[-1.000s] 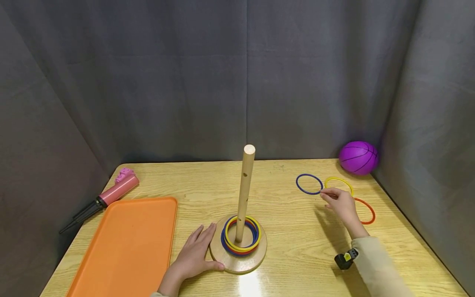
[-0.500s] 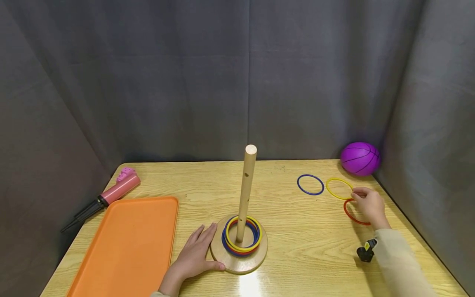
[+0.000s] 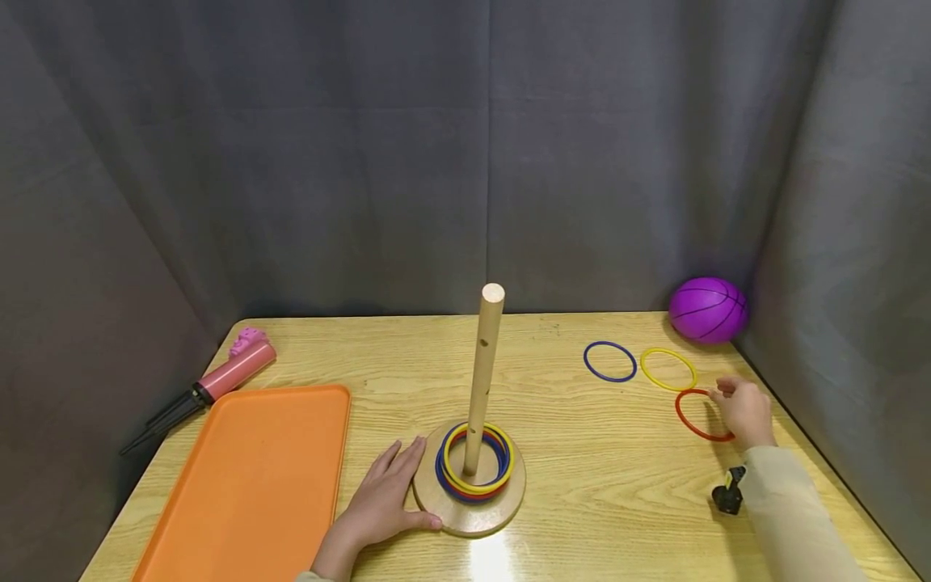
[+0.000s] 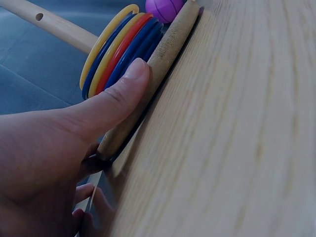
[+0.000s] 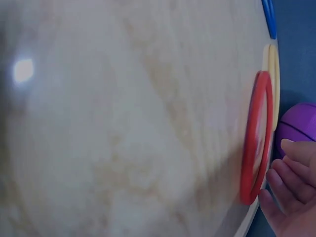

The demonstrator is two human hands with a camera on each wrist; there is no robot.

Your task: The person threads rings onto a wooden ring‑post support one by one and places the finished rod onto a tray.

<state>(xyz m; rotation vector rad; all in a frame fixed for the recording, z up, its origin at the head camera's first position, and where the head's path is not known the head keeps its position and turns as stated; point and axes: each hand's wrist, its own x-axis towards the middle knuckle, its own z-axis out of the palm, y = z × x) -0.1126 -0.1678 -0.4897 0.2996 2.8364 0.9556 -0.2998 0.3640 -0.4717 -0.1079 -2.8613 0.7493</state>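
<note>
A wooden peg [image 3: 486,364] rises from a round wooden base [image 3: 465,519]. Several yellow, blue and red rings [image 3: 476,489] are stacked around its foot. My left hand [image 3: 378,503] rests against the base's left edge with fingers spread; the left wrist view shows the thumb [image 4: 118,96] over the base's rim. On the right, my right hand [image 3: 745,411] is beside a red ring [image 3: 685,420], covering part of it. In the right wrist view its fingers are loosely bent near the red ring [image 5: 249,158]; no clear grip on it shows.
A blue ring [image 3: 598,377] and a yellow ring [image 3: 655,381] lie flat behind the red one. A purple ball [image 3: 708,310] sits at the back right corner. An orange tray [image 3: 254,477], a pink-and-black pump [image 3: 233,373] and a small pink toy [image 3: 247,339] occupy the left.
My right hand has moved right, from the blue ring past the yellow ring to the red ring's right side. The left hand has stayed at the base.
</note>
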